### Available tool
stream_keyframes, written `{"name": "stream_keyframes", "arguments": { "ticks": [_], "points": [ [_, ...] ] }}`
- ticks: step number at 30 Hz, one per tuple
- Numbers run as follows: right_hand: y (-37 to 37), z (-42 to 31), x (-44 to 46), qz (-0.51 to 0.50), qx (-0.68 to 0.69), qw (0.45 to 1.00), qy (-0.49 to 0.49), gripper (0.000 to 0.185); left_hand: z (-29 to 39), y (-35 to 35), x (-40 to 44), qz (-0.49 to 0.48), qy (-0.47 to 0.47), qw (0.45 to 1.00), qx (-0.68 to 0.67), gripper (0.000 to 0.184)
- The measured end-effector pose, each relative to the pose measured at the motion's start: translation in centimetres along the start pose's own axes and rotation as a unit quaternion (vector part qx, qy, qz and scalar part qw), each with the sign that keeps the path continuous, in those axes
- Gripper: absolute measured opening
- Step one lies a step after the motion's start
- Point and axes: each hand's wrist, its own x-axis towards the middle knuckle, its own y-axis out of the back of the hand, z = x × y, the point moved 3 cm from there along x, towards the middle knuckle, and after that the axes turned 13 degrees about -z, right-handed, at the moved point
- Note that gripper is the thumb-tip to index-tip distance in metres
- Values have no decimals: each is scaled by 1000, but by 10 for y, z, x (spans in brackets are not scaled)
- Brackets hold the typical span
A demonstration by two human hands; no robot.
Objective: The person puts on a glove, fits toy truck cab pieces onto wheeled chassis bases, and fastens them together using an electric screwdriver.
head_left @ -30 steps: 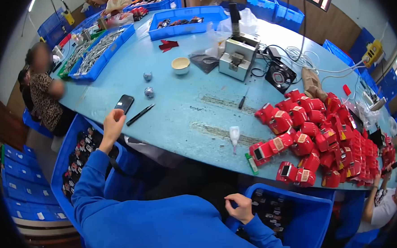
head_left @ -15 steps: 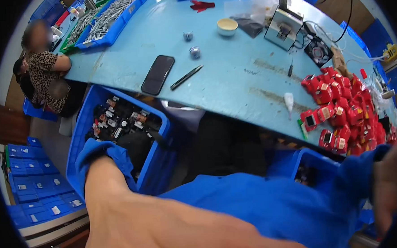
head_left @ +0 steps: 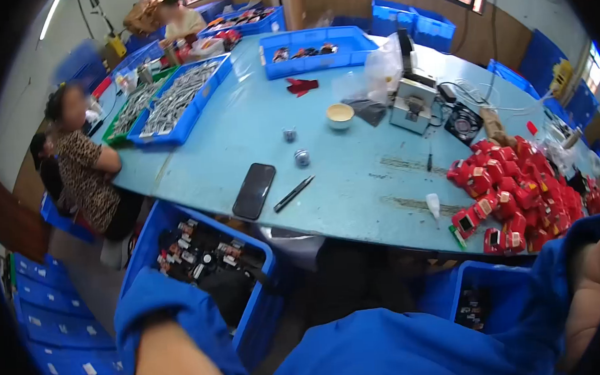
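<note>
My bare left forearm (head_left: pixel 177 367) comes out of a rolled blue sleeve at the bottom left, and its hand lies outside the view. At the right edge, bare skin of my right arm (head_left: pixel 594 298) shows beyond the other cuff; no fingers can be seen. Nearest the left sleeve is a blue bin (head_left: pixel 269 274) holding many small dark and pale parts. A black phone (head_left: pixel 253 191) and a pen (head_left: pixel 294 194) lie on the blue table (head_left: pixel 355 205). By my right arm is a heap of red plastic housings (head_left: pixel 517 193), some with small dark screens.
Two small silvery pieces (head_left: pixel 302 158), a bowl (head_left: pixel 340 116), a white nozzle bottle (head_left: pixel 434 206) and a boxy device (head_left: pixel 413 110) stand on the table. Trays of metal parts (head_left: pixel 180 99) are at the far left. Another bin (head_left: pixel 464 281) sits below the edge. People sit around the table.
The view has tilted up, showing more of the room and the table's far side. My left forearm has drawn back toward the bottom left and covers less of the view.
</note>
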Motion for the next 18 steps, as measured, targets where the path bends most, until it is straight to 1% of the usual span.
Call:
{"name": "stream_keyframes", "arguments": {
  "ticks": [4, 5, 9, 12, 13, 14, 15, 16, 17, 18],
  "points": [
    [26, -30, -17, 21, -42, 999, -11, 54, 28, -14, 15, -24, -54, 991, 117, 25],
    [30, -41, -21, 12, -52, 999, -6, 54, 33, -21, 15, -23, -87, 986, 142, 25],
    [51, -74, -42, 20, -76, 997, -10, 53, 68, -59, 25, -20, -214, 936, 279, 25],
    [64, -85, -55, 43, -72, 996, -27, 53, 83, -67, 35, -2, -297, 902, 313, 26],
    [67, -89, -62, 53, -78, 995, -31, 53, 75, -61, 27, 31, -315, 910, 267, 26],
    [67, -91, -70, 64, -84, 994, -40, 53, 56, -51, 11, 56, -301, 937, 169, 21],
    [66, -91, -80, 79, -86, 991, -62, 53, 40, -46, -15, 204, -335, 899, 193, 24],
    [61, -87, -93, 91, -84, 988, -97, 53, 10, -45, -15, 180, -191, 943, 205, 19],
    [51, -79, -112, 108, -74, 978, -165, 53, -30, -39, -5, 150, -43, 965, 209, 15],
    [33, -68, -134, 116, -50, 958, -259, 53, -78, -34, 7, 117, 105, 966, 208, 12]
  ]
}}
